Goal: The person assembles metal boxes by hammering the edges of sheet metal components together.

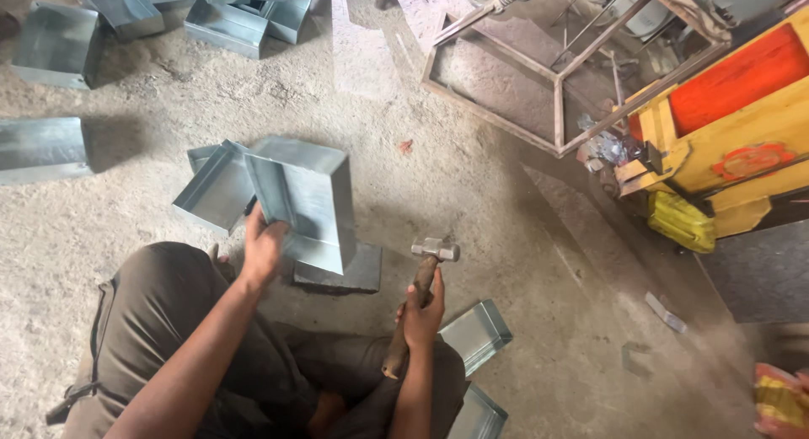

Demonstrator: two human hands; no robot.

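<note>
The left hand (263, 247) grips the shiny grey metal box (305, 199), which rests on a dark flat block (358, 275). The right hand (424, 311) is wrapped tight around a wooden-handled hammer (421, 283) beside it. Sandy floor (472, 186) lies open ahead.

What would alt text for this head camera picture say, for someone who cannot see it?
A seated person's left hand steadies a folded grey sheet-metal box on a dark flat block, while the right hand grips a wooden-handled steel hammer. More metal trays lie on the sandy floor.
</note>
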